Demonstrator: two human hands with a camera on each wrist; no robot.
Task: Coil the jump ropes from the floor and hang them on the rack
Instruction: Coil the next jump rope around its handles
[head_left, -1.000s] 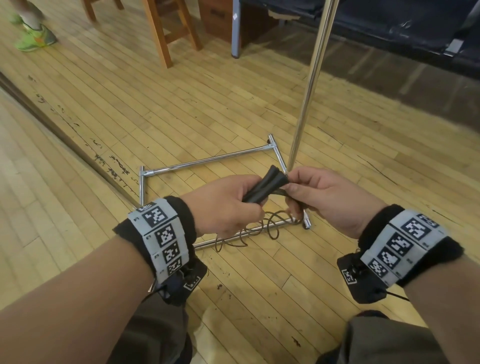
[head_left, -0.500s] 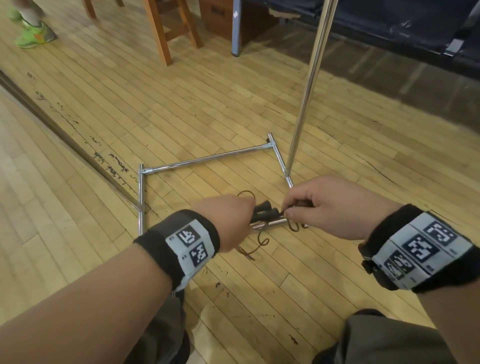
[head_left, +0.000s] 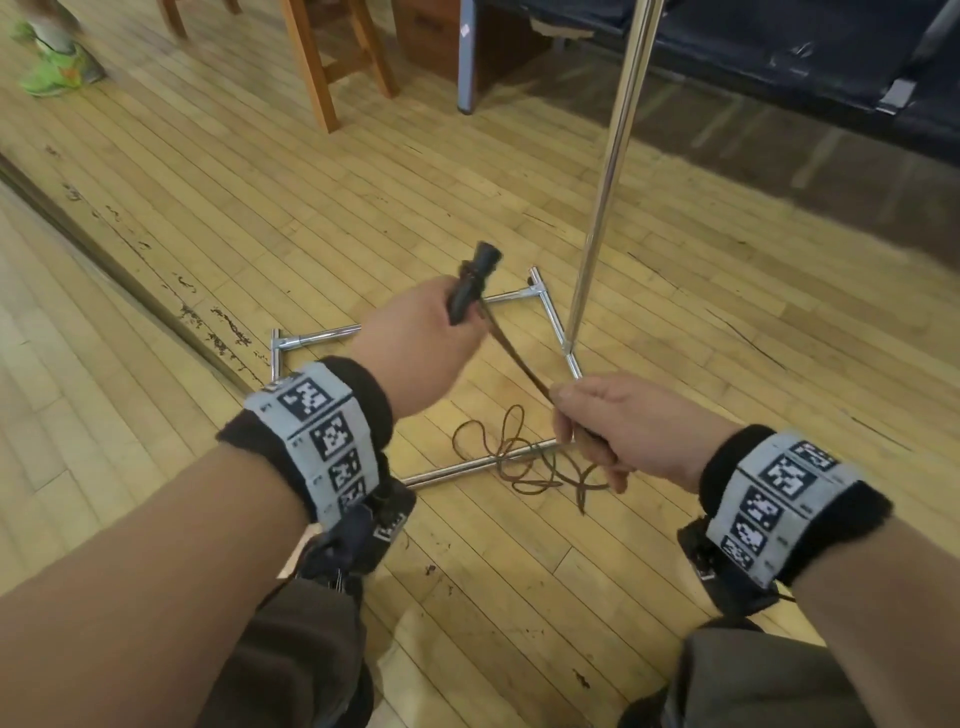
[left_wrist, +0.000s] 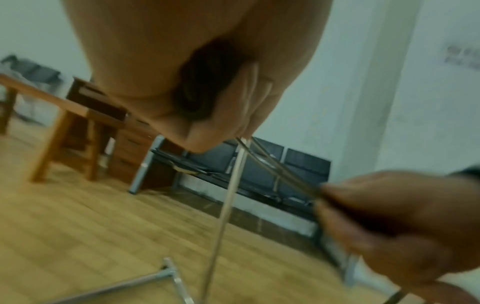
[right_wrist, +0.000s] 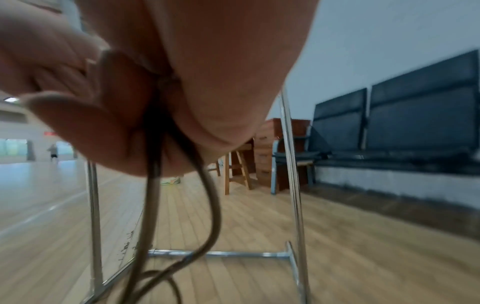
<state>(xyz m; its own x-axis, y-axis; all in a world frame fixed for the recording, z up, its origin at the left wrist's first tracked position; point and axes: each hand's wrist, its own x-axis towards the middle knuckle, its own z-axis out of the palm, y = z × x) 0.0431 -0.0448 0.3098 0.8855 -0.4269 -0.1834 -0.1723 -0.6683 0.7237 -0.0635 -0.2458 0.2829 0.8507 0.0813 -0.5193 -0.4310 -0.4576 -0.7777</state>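
Observation:
My left hand (head_left: 415, 343) grips the black jump rope handles (head_left: 470, 288), which stick up out of the fist. A brown rope (head_left: 511, 353) runs taut from the handles down to my right hand (head_left: 602, 415), which pinches it. Below the right hand the rope falls in loose loops (head_left: 519, 457) onto the floor, across the front bar of the chrome rack base (head_left: 467, 467). The rack's upright pole (head_left: 608, 171) rises just behind my hands. In the right wrist view two rope strands (right_wrist: 182, 205) hang from the curled fingers. The left wrist view shows the handles (left_wrist: 205, 82) inside the fist.
Wooden plank floor (head_left: 260, 208) all around. A wooden stool (head_left: 332, 57) and a cabinet (head_left: 436, 31) stand at the back, with dark bench seats (head_left: 810, 57) at back right. A person's green shoe (head_left: 57, 73) is at far left. A dark floor strip (head_left: 104, 260) runs diagonally on the left.
My hands were close together low by the rack base. The left hand has risen with the handles and the right has slid along the rope, drawing a length taut between them.

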